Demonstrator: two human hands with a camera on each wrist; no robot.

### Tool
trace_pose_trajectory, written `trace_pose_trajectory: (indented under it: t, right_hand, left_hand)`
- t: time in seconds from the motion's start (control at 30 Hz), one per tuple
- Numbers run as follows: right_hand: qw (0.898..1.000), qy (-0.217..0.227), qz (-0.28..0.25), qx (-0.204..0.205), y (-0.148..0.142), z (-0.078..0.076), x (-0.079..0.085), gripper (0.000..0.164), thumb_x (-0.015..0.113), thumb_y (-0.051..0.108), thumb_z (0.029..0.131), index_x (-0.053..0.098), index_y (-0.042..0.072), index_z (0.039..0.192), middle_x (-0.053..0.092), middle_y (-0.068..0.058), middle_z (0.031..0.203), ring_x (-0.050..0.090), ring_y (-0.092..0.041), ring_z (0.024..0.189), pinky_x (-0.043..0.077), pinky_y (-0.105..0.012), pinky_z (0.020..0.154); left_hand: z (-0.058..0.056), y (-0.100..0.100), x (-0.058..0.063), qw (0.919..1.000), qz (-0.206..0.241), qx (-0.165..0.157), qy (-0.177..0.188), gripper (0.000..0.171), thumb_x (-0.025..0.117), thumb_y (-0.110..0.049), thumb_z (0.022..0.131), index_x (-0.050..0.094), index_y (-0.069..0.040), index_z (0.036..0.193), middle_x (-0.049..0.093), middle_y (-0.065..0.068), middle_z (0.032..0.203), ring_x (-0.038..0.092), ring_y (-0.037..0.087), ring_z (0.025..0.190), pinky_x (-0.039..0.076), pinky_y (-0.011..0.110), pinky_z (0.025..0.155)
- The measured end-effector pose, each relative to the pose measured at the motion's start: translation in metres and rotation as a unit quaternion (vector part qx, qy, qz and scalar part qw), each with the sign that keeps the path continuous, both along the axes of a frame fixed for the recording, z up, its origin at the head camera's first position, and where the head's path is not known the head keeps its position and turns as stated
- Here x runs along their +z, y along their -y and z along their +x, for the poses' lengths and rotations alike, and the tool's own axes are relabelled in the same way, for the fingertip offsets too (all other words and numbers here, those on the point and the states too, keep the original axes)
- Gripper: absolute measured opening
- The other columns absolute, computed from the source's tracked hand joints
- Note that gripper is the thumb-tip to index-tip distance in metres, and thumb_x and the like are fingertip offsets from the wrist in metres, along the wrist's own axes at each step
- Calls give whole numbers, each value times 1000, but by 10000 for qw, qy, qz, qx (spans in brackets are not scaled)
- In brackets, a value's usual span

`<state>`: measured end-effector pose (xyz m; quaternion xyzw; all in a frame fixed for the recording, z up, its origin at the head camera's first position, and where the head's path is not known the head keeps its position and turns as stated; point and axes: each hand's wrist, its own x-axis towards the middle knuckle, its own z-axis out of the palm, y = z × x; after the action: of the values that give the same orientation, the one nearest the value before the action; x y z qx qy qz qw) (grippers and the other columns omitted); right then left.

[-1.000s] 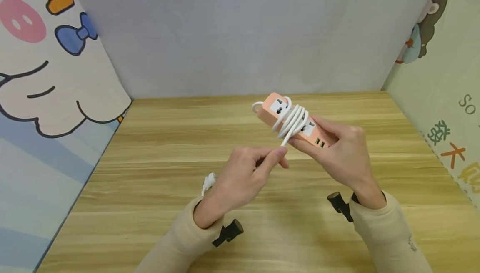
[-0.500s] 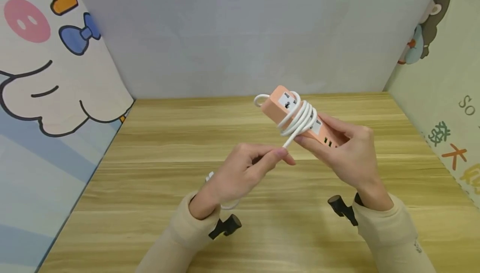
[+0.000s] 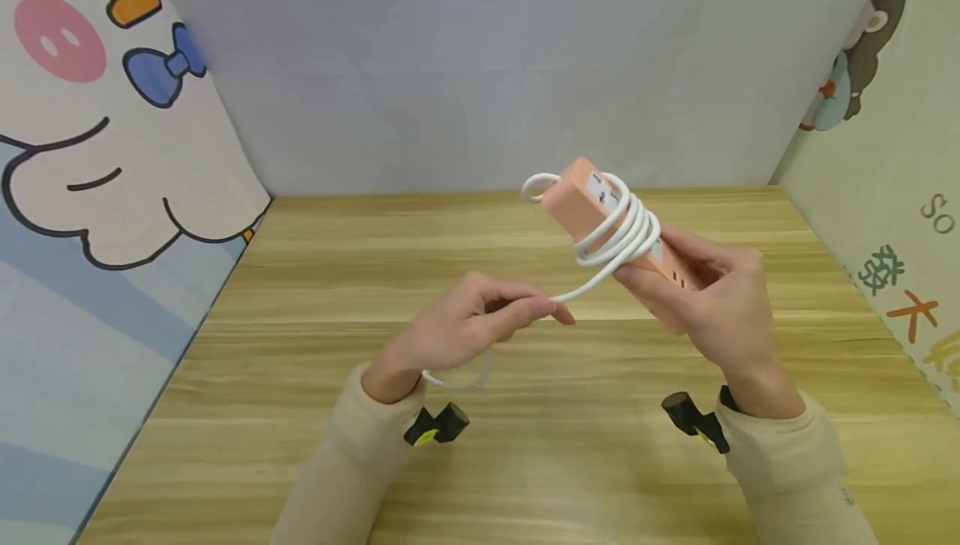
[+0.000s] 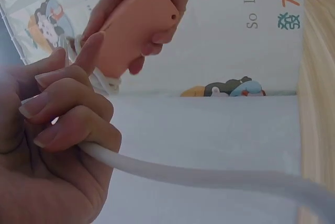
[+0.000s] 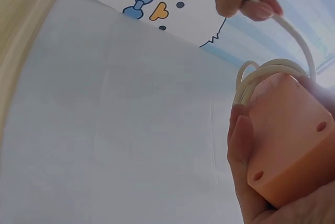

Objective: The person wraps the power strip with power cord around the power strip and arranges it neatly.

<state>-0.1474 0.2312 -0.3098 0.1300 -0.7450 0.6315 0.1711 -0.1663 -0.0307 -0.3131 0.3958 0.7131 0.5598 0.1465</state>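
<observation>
A peach-coloured power strip (image 3: 573, 205) is tilted above the table, gripped near its USB-port end by my right hand (image 3: 720, 303). Several turns of its white cord (image 3: 626, 237) wrap round the middle, over the sockets, and a small loop sticks out past the far end. From the turns the cord runs to my left hand (image 3: 480, 320), which pinches it between thumb and fingers. In the left wrist view, a length of cord (image 4: 209, 177) trails out below the curled fingers. The strip's underside (image 5: 288, 130), with screw holes, shows in the right wrist view. The plug is hidden.
The wood-grain table (image 3: 337, 262) lies under both hands. A pale backdrop (image 3: 480, 70) rises behind it, with cartoon-printed panels (image 3: 97, 153) at left and right. Black wrist cameras (image 3: 450, 422) stick out from both sleeves.
The power strip and right hand have moved up and right, the strip turning more on its side. My left hand has shifted slightly left; the cord between the hands is longer. The plug has gone from sight.
</observation>
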Motion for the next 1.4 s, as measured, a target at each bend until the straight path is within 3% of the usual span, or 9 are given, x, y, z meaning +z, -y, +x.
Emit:
trace_pose_trajectory:
  t: [0.17,0.4,0.53,0.63,0.77,0.93,1.1,1.3,1.4]
  right_hand:
    - [9988,180,-397,235,-4,2,2,46,81,-7,78,72,2,122,78,4,104,69,-10,79,55,-18,64]
    - [9956,97,-655,664,-5,3,1,50,77,-16,75,71,0,122,77,0,110,72,-12,91,56,-18,73]
    - [9921,195,-663,1046,-6,4,1,45,77,-15,77,73,-1,120,78,0,107,70,-11,85,55,-19,69]
    - [9864,247,-698,1469,-7,4,0,43,75,-16,77,73,-4,118,78,-2,105,70,-10,83,55,-20,68]
    - [9777,235,-776,1938,-9,5,-2,44,71,-20,77,71,-6,119,78,-5,104,70,-11,82,55,-21,67]
    - [9661,283,-686,2473,-12,4,-4,47,68,-21,77,71,-4,120,78,-7,105,70,-12,83,55,-23,67]
    - [9615,463,-488,2666,-15,4,-4,52,71,-20,74,73,1,121,78,-5,109,72,-13,89,57,-23,73]
    - [9611,526,50,2711,-16,4,-2,55,78,-17,70,72,0,122,78,-4,110,71,-12,88,55,-24,73]
    - [9567,223,164,2897,-18,3,-2,57,78,-17,67,72,-1,121,78,-7,107,71,-12,85,54,-24,71]
  left_hand:
    - [-7,6,-2,9999,-10,-29,127,25,52,-8,105,72,3,115,29,-4,60,23,10,52,24,24,51]
    - [-14,15,-4,9997,6,-146,205,22,53,-4,104,73,6,110,33,-6,60,21,11,53,25,24,54]
    - [-18,17,-7,9998,-49,-61,188,21,55,-3,103,73,5,107,64,5,74,36,8,60,40,23,65]
    - [-21,18,-8,9997,-104,32,220,20,56,-3,102,74,5,102,74,12,95,48,8,68,50,26,80]
    - [-23,19,-11,9991,-116,203,363,19,59,-4,100,74,2,89,71,4,84,44,8,63,51,26,78]
    - [-25,23,-14,9978,-228,415,460,16,66,-7,97,71,-2,83,55,-4,67,35,9,57,37,23,60]
    - [-27,28,-15,9970,-392,573,355,21,71,-11,93,62,-6,75,36,-5,62,29,8,56,27,23,55]
    - [-30,33,-16,9984,-407,358,152,22,69,-6,94,62,-5,73,44,-6,64,34,7,58,30,23,59]
    - [-34,36,-19,9972,-495,557,72,22,70,-6,93,62,-6,72,40,-5,64,32,7,59,29,23,59]
